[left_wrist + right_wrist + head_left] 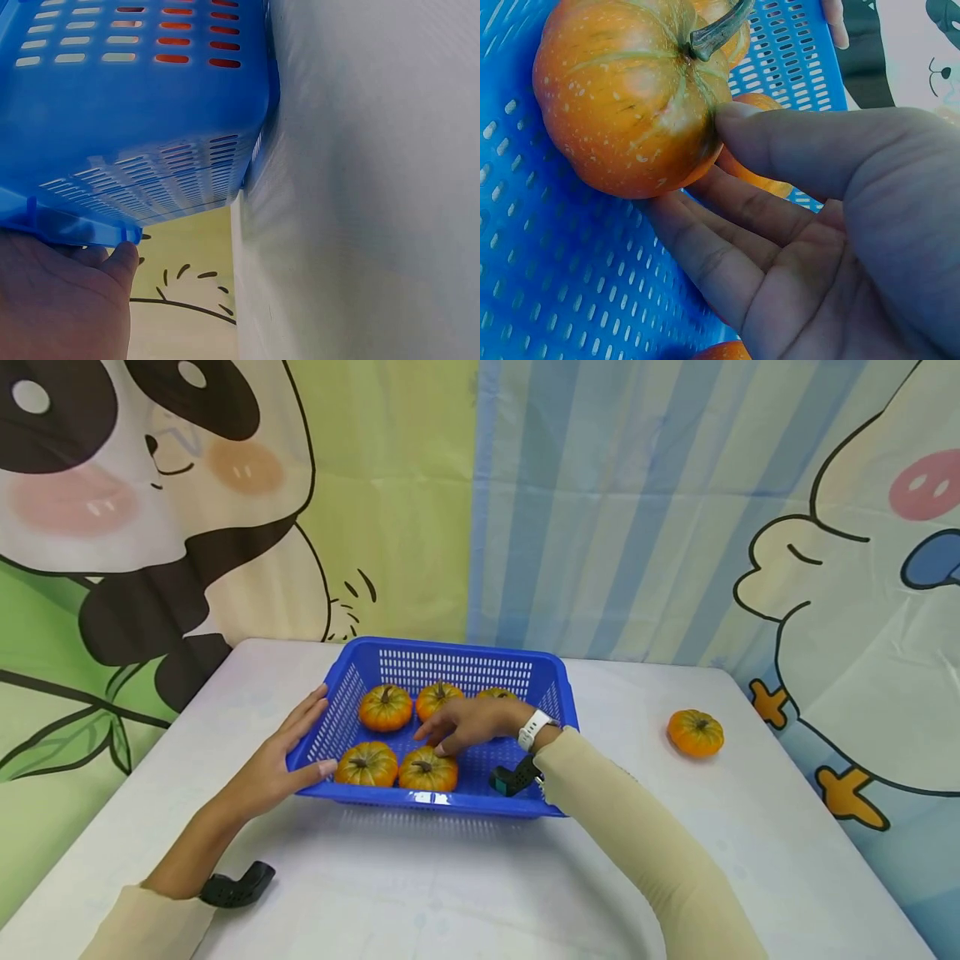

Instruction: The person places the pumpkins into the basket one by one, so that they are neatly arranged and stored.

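A blue plastic basket (480, 800) with slotted walls holds several small orange pumpkins. My left hand (281, 764) rests against its left rim, fingers extended along the edge and thumb near the front corner. In the left wrist view, that hand (67, 300) touches the rim from outside. My right hand (472, 722) reaches into the basket over the front pumpkin (427, 772). Its thumb tip and fairly straight fingers touch one side of that pumpkin (630, 97) in the right wrist view. Another front pumpkin (366, 766) sits just left of it.
A single pumpkin (696, 732) lies on the white table (420, 893) to the right of the basket. Back-row pumpkins include one at the left (386, 707). A cartoon-printed curtain (405, 510) hangs behind the table.
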Tool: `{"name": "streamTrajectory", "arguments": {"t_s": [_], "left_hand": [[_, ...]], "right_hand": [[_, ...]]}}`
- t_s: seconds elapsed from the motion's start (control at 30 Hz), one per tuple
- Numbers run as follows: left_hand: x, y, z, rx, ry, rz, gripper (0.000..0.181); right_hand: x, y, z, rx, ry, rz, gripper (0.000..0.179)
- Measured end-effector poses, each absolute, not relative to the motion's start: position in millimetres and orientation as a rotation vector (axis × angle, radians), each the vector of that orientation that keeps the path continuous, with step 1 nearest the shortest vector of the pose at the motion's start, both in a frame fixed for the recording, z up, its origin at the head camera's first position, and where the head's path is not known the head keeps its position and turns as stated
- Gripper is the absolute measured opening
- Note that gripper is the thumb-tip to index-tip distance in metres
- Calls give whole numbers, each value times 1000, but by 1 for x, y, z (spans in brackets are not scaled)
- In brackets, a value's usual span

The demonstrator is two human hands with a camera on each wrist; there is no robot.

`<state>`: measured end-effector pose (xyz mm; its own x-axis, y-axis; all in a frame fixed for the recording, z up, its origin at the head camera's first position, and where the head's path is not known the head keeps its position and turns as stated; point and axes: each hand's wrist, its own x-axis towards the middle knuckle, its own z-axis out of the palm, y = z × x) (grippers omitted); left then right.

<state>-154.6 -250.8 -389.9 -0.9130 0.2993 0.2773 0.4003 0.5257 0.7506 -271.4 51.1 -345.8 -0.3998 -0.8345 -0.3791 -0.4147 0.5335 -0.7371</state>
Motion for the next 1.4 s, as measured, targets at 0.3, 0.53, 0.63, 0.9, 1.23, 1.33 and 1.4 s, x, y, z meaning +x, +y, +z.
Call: {"name": "streamTrajectory", "arguments": {"t_s": [0.3, 0.53, 0.63, 0.9, 1.23, 1.33, 1.4], "left_hand": [[-155, -250, -388, -607, -2639, -1356, 87], [-156, -250, -391, -613, -2641, -1378, 87], [-157, -249, -393, -618, -2644, -1388, 87], [-155, -251, -392, -620, -2626, -1388, 87], [-155, -250, -391, -619, -2629, -1389, 87], [-154, -250, -391, -615, -2631, -1386, 87], [-154, -250, -391, -616, -2631, -1382, 87]], "right_hand": [[-278, 53, -340, -1002, 2025, -797, 40], [-277, 57, -335, -980, 1997, -932, 39], [-278, 63, -330, -958, 2024, -980, 39], [-273, 72, -309, -1017, 2050, -1066, 39], [-263, 101, -296, -1031, 2102, -1177, 37], [-260, 113, -293, -1014, 2123, -1228, 36], [-259, 122, -293, -996, 2132, -1271, 36]]}}
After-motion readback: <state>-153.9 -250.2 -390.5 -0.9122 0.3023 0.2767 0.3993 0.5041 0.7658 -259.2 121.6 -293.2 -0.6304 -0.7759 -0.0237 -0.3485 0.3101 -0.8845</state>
